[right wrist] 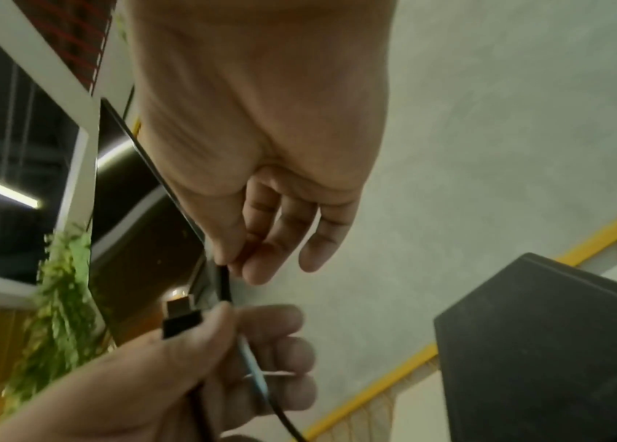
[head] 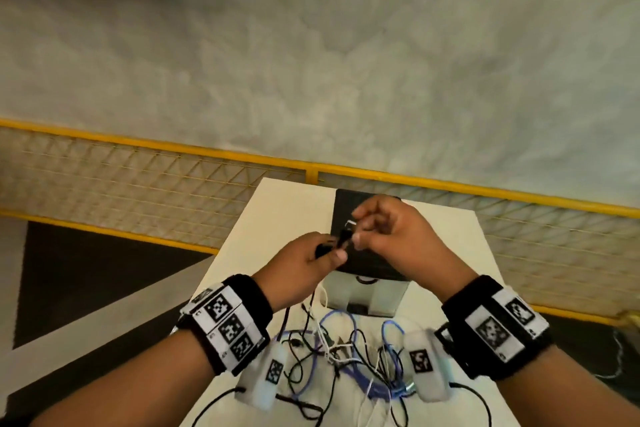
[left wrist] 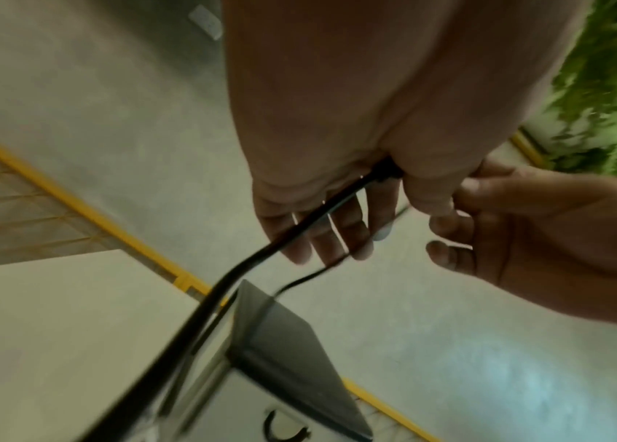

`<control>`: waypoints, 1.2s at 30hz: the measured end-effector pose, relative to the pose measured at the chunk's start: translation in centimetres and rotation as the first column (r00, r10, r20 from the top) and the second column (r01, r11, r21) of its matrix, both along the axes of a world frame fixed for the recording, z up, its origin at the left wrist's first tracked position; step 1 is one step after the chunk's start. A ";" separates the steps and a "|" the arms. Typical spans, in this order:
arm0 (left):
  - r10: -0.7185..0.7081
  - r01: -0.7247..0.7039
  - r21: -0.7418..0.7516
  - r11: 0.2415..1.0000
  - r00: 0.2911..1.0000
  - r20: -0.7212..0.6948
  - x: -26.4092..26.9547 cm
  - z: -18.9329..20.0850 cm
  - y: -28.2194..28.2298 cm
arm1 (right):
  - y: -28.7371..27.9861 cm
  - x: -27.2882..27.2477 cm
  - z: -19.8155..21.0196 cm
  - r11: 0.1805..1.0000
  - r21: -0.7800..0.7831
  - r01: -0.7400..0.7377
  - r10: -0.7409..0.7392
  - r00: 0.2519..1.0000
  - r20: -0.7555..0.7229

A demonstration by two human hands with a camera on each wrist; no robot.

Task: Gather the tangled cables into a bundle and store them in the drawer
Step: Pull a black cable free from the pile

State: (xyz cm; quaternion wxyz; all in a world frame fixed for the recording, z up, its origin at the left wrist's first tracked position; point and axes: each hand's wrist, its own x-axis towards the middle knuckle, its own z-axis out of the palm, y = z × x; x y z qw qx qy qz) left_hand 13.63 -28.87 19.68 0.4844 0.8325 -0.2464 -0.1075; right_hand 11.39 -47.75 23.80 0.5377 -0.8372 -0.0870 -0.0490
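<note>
Fingers (right wrist: 246, 263) of the right hand (head: 398, 236) pinch a thin black cable (right wrist: 225, 284) between thumb and forefinger; the other fingers hang loosely curled. Just below, the left hand (head: 301, 267) grips a black plug (right wrist: 182, 320) between thumb and fingers, its metal tip pointing up in the right wrist view. A thicker black lead (left wrist: 223, 287) runs from this grip down toward the worktop (head: 277, 215). Whether the pinched cable and the plug belong to one lead cannot be told; the frames are blurred there. Both hands are raised above the worktop, close together, over a small drawer unit (head: 367, 295) with a black top and pale front. Nearer the person, a tangle of cables (head: 346, 350), black, white and blue, lies spread on the worktop between the two wrists. A yellow mesh railing (head: 138, 177) stands beyond the worktop.
</note>
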 end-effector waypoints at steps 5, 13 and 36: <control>-0.128 0.125 -0.101 0.987 0.992 -0.023 -0.9 1.0 -2.5 | 0.6 -2.4 1.6 0.949 0.310 0.055 -0.030 0.996 -0.087; -0.028 -0.090 -0.428 0.899 0.964 -0.263 -2.1 2.1 -2.2 | 0.1 -6.6 -4.1 0.914 0.361 0.186 0.010 0.879 -0.477; 0.150 -0.008 0.218 0.976 0.750 -0.645 -10.0 -4.5 8.4 | 2.6 -2.3 -9.0 0.286 0.749 0.598 0.124 0.752 -0.647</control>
